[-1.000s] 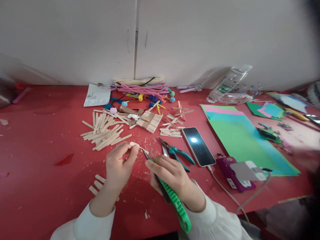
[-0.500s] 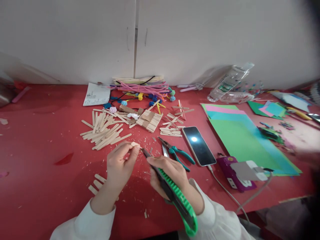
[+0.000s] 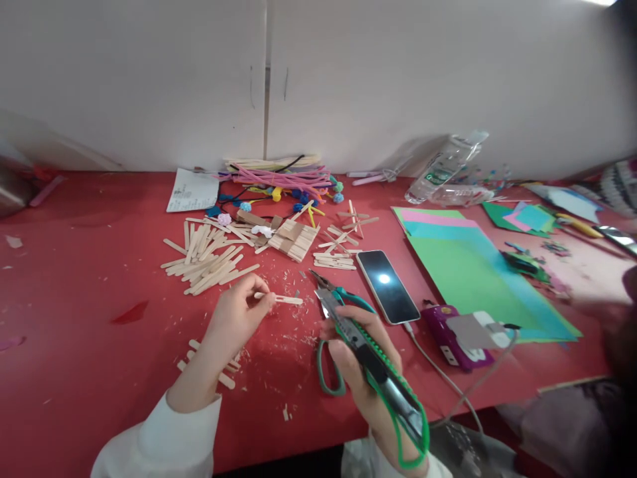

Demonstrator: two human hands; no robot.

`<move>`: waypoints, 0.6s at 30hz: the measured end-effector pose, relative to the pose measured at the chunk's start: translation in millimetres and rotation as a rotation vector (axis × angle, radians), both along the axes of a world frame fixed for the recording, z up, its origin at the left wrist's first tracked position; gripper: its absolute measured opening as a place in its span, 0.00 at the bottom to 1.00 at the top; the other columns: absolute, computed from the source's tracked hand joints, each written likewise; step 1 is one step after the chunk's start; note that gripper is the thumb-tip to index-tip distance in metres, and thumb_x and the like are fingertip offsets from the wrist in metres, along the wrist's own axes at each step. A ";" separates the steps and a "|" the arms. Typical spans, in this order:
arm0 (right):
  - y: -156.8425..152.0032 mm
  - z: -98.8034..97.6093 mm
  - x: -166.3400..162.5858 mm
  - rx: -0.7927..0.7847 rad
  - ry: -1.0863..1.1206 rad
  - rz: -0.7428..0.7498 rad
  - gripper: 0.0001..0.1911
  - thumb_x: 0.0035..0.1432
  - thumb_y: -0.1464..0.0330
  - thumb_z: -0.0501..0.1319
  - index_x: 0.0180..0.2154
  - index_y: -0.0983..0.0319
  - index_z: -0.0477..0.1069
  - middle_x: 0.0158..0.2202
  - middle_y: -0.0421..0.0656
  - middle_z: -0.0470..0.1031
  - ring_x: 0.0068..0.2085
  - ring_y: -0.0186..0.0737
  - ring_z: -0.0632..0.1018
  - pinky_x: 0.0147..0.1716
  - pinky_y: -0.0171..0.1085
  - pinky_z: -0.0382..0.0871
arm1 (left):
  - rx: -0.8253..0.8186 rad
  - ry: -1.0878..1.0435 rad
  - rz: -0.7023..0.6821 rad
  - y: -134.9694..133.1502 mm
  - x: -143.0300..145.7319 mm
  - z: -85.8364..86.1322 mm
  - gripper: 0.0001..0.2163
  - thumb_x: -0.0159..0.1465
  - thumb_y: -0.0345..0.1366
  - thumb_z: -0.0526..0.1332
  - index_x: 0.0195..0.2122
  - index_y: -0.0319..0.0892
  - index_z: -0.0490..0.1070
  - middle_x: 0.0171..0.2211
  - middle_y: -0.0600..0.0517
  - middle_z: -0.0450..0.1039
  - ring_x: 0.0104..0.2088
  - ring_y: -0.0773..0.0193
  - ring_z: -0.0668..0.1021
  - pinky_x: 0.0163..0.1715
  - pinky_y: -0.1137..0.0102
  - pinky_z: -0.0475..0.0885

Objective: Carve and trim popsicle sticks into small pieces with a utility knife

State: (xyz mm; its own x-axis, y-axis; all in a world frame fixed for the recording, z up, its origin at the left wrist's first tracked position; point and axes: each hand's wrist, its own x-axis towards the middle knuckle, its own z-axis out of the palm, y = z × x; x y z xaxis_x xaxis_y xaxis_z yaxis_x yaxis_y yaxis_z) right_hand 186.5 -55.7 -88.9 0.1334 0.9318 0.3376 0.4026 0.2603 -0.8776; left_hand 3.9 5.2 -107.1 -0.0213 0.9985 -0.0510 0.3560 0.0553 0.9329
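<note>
At the bottom centre of the frame I see my right hand wrapped around a green utility knife, its blade end pointing up and left toward the middle of the frame. Left of it, my left hand pinches one end of a short wooden stick between thumb and fingers; the stick lies flat, pointing right, and its far end is well short of the knife tip (the two hands are apart). A few cut stick pieces lie on the red tabletop just under my left wrist, among fine wood shavings.

Just above my right hand sit teal-handled pliers, and a green scissor loop shows to its left. To the right lie a dark phone with its cable and a purple box.

Further up, left of centre, a loose pile of craft sticks is spread out, with a small glued stick panel beside it. Coloured paper sheets fill the right side. Against the wall lie pink pipe cleaners, a white note and a tipped plastic bottle.
</note>
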 end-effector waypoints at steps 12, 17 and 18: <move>-12.0 -26.0 1.5 -0.175 -0.162 0.163 0.06 0.56 0.66 0.57 0.36 0.60 0.71 0.23 0.37 0.73 0.21 0.32 0.73 0.23 0.31 0.69 | -0.090 0.664 -0.405 -9.6 -13.3 -5.5 0.05 0.58 0.34 0.59 0.25 0.44 0.68 0.28 0.54 0.73 0.31 0.62 0.74 0.26 0.72 0.59; 2.5 -21.3 -6.9 -0.093 -0.265 0.145 0.07 0.58 0.66 0.57 0.32 0.60 0.72 0.25 0.39 0.76 0.24 0.34 0.76 0.26 0.32 0.70 | -0.006 0.655 -0.464 -9.1 -10.2 -7.7 0.01 0.59 0.33 0.59 0.30 0.43 0.68 0.31 0.54 0.70 0.34 0.63 0.73 0.30 0.73 0.61; 5.0 -22.4 -9.1 -0.074 -0.273 0.138 0.08 0.59 0.66 0.56 0.32 0.60 0.72 0.26 0.39 0.77 0.25 0.34 0.76 0.27 0.32 0.71 | 0.000 0.649 -0.474 -8.7 -10.1 -8.9 0.02 0.59 0.32 0.58 0.30 0.43 0.67 0.31 0.54 0.69 0.34 0.64 0.73 0.29 0.73 0.61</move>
State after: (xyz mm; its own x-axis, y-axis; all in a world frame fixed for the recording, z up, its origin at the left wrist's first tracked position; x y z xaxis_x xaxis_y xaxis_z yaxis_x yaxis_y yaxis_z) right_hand 177.5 -50.7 -111.3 -0.0827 0.9580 0.2744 0.5915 0.2688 -0.7602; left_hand -6.2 -3.6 -116.0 0.3799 0.9086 -0.1736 0.8127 -0.2382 0.5318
